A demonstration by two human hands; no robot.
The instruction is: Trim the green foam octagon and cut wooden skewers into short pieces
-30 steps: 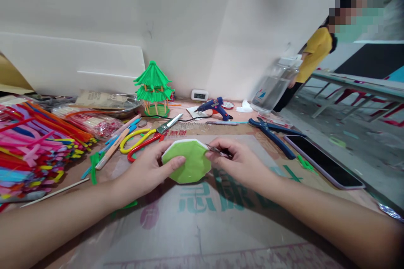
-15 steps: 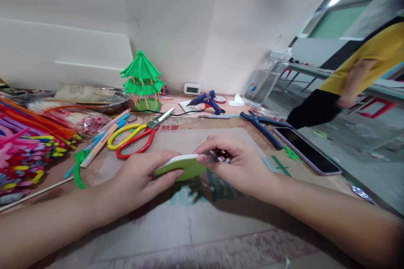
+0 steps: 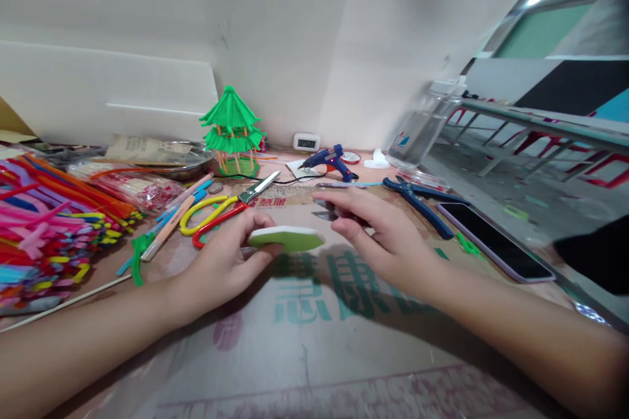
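My left hand (image 3: 240, 245) pinches the left edge of a thin many-sided disc (image 3: 287, 239), with a green face and a white rim, held tilted above the cardboard. To its right, a little apart from the disc, my right hand (image 3: 376, 222) is closed around a small dark blade-like piece (image 3: 327, 211) with a pointed tip; most of it is hidden by the fingers. Just behind my left hand lie scissors (image 3: 230, 209) with yellow and red handles. A green pagoda model (image 3: 232, 132) with thin wooden posts stands farther back.
Colourful pipe cleaners (image 3: 44, 229) heap at the left. A blue glue gun (image 3: 330, 160), a small timer (image 3: 306, 142) and a water bottle (image 3: 425, 124) stand at the back. Blue-handled pliers (image 3: 417, 203) and a phone (image 3: 496, 241) lie at the right.
My right hand has drawn away from the disc's edge, so a gap now shows between them. My left hand keeps the disc. The person in yellow has mostly left the view at right.
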